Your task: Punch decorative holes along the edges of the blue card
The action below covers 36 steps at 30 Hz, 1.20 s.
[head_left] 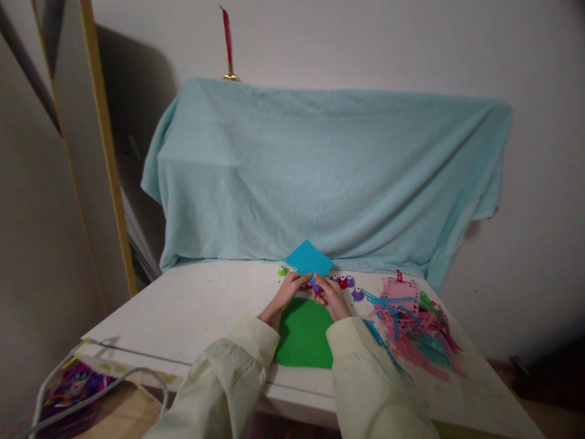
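Note:
Both my hands meet over the table's middle. My left hand (pixel 290 288) is closed at the lower edge of a blue sheet (pixel 308 258), which stands tilted with one corner up and has small holes along its lower left edge. My right hand (pixel 333 296) is closed around a small purple craft punch (pixel 316 285) at the sheet's bottom corner. A bit of red shows beside the fingers, partly hidden. Beneath my wrists lies a green sheet (pixel 305 335). Close by are a green punch (pixel 282 271), a red punch (pixel 342 281) and several purple punches (pixel 358 294) with eye-like dots.
A heap of pink, blue and green punched scraps (pixel 411 317) covers the right of the white table (pixel 205 311). Behind the table hangs a light blue blanket (pixel 320 171). A white cable (pixel 123 373) loops at the front left, near a shiny purple package (pixel 73 390).

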{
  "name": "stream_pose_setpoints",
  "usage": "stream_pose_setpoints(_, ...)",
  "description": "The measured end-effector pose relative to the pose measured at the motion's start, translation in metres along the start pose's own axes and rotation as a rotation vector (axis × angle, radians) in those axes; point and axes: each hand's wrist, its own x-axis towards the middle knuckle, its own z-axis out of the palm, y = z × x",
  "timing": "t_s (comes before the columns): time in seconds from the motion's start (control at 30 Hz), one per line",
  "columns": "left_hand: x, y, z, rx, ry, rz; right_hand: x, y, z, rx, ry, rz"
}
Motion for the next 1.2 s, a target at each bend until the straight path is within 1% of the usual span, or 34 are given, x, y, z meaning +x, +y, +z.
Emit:
stream_pose_setpoints(0.1, 0.000, -0.001, -0.001, 0.021, -0.040, 0.016, 0.000, 0.000, 0.000, 0.008, 0.002, 0.004)
stream_pose_setpoints(0.23, 0.000, -0.001, 0.001, -0.024, -0.054, 0.019, -0.001, -0.003, 0.002, -0.018, 0.000, -0.022)
stream_pose_setpoints(0.3, -0.001, 0.001, 0.002, -0.037, -0.072, 0.021, -0.002, -0.005, 0.002, -0.036, -0.001, -0.053)
stream_pose_setpoints(0.4, -0.003, 0.005, 0.004, -0.032, -0.067, 0.015, -0.004, -0.006, 0.003, -0.050, 0.002, -0.084)
stream_pose_setpoints(0.57, -0.006, 0.010, 0.007, -0.055, -0.124, 0.027, -0.005, -0.005, 0.004, -0.065, 0.015, -0.075)
stream_pose_setpoints(0.63, -0.006, 0.011, 0.007, -0.030, -0.093, 0.028, -0.004, -0.004, 0.005, -0.079, 0.028, -0.068)
stream_pose_setpoints(0.73, -0.005, 0.009, 0.005, 0.003, -0.004, 0.008, -0.004, -0.005, 0.006, -0.079, 0.036, -0.055)
stream_pose_setpoints(0.83, -0.003, 0.006, 0.005, -0.010, 0.047, 0.006, -0.004, -0.006, 0.007, -0.063, 0.059, -0.032)
stream_pose_setpoints(0.97, 0.000, 0.001, 0.004, -0.065, 0.064, 0.014, -0.003, -0.007, 0.005, -0.040, 0.127, -0.011)
stream_pose_setpoints(1.2, 0.004, -0.006, 0.001, -0.128, 0.116, 0.009, -0.002, -0.007, 0.003, -0.035, 0.137, -0.022)
